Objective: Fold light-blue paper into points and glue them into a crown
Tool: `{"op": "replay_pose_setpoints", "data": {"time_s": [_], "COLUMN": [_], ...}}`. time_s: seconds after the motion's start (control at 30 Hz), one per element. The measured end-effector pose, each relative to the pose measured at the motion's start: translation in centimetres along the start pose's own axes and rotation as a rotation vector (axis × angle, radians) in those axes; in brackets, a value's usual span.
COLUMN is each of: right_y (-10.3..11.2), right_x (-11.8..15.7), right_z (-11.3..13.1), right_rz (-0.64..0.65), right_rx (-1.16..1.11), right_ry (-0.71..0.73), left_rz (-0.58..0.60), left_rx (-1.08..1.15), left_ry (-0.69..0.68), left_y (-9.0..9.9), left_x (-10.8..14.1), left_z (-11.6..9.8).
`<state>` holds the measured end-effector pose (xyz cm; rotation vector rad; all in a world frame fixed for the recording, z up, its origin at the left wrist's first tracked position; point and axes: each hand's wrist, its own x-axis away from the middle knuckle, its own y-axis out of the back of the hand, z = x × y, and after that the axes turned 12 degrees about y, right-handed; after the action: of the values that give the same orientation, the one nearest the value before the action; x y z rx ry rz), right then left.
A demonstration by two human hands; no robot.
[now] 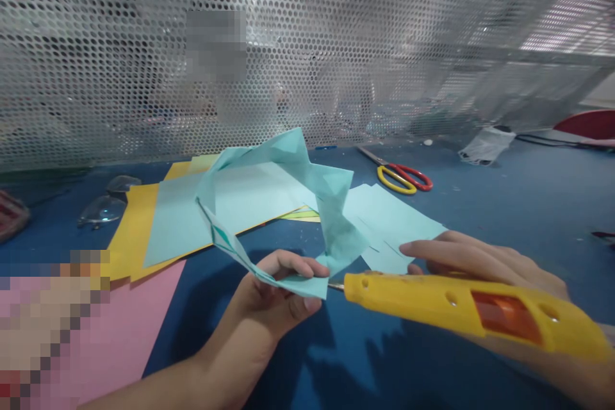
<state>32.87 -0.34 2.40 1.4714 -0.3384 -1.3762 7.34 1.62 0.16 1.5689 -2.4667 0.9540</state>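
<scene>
My left hand [283,291] pinches one end of a folded light-blue paper strip [339,211], between thumb and fingers. The strip curves round into a ring with pointed folds, raised above the table. From the right, my right hand [500,266] holds a yellow glue gun [418,301] lying sideways, its grip out of view. The metal nozzle is at the pinched paper end; whether it touches cannot be told. The gun hides part of my right hand, while its forefinger stretches out above light-blue paper pieces [398,218] on the table.
Stacked blue and yellow sheets [187,214] lie behind the ring, with pink paper [125,339] at left. Scissors [403,178] with red and yellow handles rest further back. Glasses [103,208] lie at left, a white pouch-like item [487,144] at right. A perforated metal screen [307,45] borders the blue table.
</scene>
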Motion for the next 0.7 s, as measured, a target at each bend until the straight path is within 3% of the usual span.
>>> {"op": "replay_pose_setpoints", "data": {"time_s": [0.1, 0.17, 0.37, 0.7], "right_y": [-0.2, -0.6, -1.2, -0.5], "right_x": [-0.2, -0.2, -0.2, 0.0], "right_z": [-1.2, -1.3, 0.0, -1.0], "right_rz": [0.046, 0.018, -0.036, 0.032], "right_rx": [-0.032, 0.02, 0.176, 0.167], "right_ry": [0.237, 0.318, 0.256, 0.378], "left_rz": [-0.007, -0.009, -0.011, -0.029], "left_rx": [-0.018, -0.029, -0.031, -0.043], "left_ry": [-0.012, -0.02, -0.048, -0.048], "left_y": [0.0, 0.0, 0.2, 0.0], "left_x": [-0.1, -0.2, -0.5, -0.3], "left_z": [0.0, 0.0, 0.4, 0.4]}}
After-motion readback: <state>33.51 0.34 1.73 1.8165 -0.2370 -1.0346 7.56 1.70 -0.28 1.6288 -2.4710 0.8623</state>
